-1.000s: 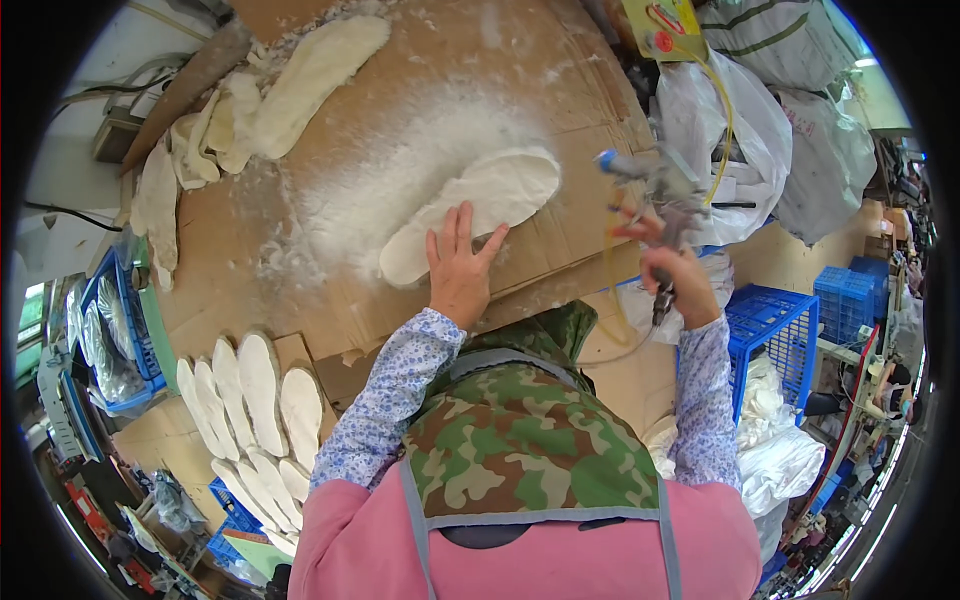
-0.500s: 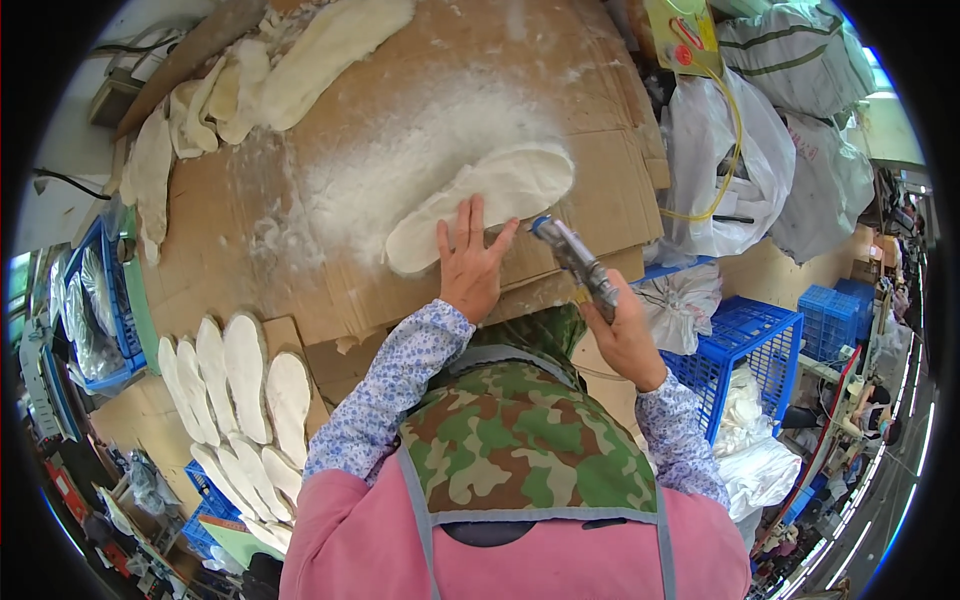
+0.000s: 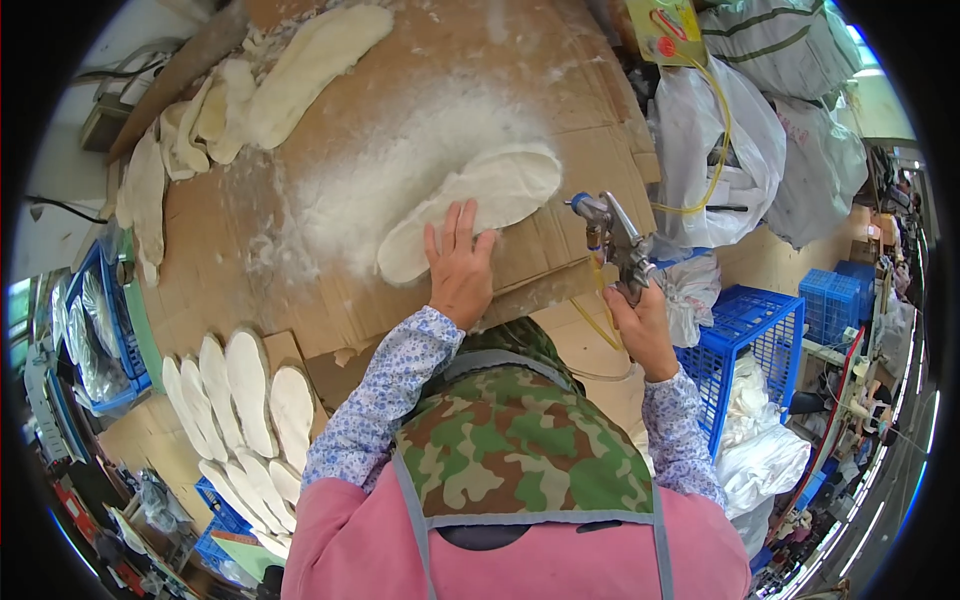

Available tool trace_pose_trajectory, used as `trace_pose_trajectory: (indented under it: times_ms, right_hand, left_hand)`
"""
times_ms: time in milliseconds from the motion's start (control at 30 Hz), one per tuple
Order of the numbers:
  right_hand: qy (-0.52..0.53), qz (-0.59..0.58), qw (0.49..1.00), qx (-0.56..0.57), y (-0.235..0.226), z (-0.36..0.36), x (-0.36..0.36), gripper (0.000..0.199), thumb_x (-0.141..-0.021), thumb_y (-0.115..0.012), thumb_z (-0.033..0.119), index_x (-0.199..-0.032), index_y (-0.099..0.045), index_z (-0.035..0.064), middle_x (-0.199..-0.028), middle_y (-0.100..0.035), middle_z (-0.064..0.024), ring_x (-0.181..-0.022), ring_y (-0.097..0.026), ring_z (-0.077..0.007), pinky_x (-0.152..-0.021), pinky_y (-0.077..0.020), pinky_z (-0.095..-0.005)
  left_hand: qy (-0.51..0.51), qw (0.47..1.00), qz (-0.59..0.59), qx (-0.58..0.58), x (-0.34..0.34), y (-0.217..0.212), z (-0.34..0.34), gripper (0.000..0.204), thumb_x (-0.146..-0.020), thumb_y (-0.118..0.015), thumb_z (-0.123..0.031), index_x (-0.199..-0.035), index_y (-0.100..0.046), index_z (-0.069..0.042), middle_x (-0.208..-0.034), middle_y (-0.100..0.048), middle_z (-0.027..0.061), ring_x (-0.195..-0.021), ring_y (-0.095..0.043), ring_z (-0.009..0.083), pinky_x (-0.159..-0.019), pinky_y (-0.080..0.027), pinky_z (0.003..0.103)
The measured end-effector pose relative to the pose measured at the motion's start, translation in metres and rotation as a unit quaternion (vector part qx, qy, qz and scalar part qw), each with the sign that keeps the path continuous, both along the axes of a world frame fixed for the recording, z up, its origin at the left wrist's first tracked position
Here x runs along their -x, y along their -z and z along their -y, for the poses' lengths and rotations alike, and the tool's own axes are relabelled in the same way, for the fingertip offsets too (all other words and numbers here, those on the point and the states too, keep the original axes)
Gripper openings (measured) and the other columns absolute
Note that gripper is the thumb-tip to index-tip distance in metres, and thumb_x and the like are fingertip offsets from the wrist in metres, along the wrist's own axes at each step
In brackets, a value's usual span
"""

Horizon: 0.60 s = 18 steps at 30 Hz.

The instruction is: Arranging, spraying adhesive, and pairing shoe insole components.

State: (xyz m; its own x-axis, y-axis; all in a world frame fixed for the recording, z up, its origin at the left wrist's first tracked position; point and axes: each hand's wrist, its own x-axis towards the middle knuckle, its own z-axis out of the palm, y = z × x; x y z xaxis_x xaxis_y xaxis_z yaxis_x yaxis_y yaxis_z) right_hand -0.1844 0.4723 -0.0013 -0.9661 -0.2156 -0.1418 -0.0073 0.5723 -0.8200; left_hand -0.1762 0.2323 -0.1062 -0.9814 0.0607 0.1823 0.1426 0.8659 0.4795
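Insole pinned flat, spray gun in hand.
Left hand (image 3: pixel 460 268) spread open on white insole (image 3: pixel 470 210); right hand (image 3: pixel 640 325) clenched round spray gun (image 3: pixel 615 240) over cardboard (image 3: pixel 250 270).

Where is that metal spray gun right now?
In the head view the spray gun is right of centre, gripped in the right hand just off the cardboard sheet's right edge, nozzle toward the white insole under the left hand.
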Motion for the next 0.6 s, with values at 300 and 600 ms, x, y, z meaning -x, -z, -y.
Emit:
trace_pose_trajectory:
  times_ms: [300, 600]
  right_hand:
    - [0.057, 0.128, 0.986, 0.094, 0.008, -0.004, 0.012, 0.029, -0.085, -0.057, -0.001, -0.113, -0.052, 0.0005, -0.07, -0.046, 0.0024, -0.059, -0.042, -0.0059, -0.052, -0.0369, -0.0237]
    - [0.002, 0.055, 0.998, 0.02, 0.014, -0.002, 0.034, 0.033, -0.081, -0.056, -0.002, -0.114, -0.051, -0.0013, -0.082, -0.053, -0.0086, -0.068, -0.048, -0.0179, -0.062, -0.0417, -0.0294]
  left_hand:
    - [0.109, 0.992, -0.051, -0.027, 0.097, 0.015, -0.031, 0.047, -0.075, -0.052, 0.001, -0.122, -0.054, -0.008, -0.138, -0.043, 0.0122, -0.133, -0.033, 0.0318, -0.11, -0.018, 0.05]
    - [0.141, 0.99, -0.015, 0.02, 0.095, 0.031, -0.03, 0.041, -0.082, -0.061, -0.019, -0.122, -0.058, -0.027, -0.151, -0.023, 0.0142, -0.139, -0.019, 0.0338, -0.11, -0.013, 0.055]
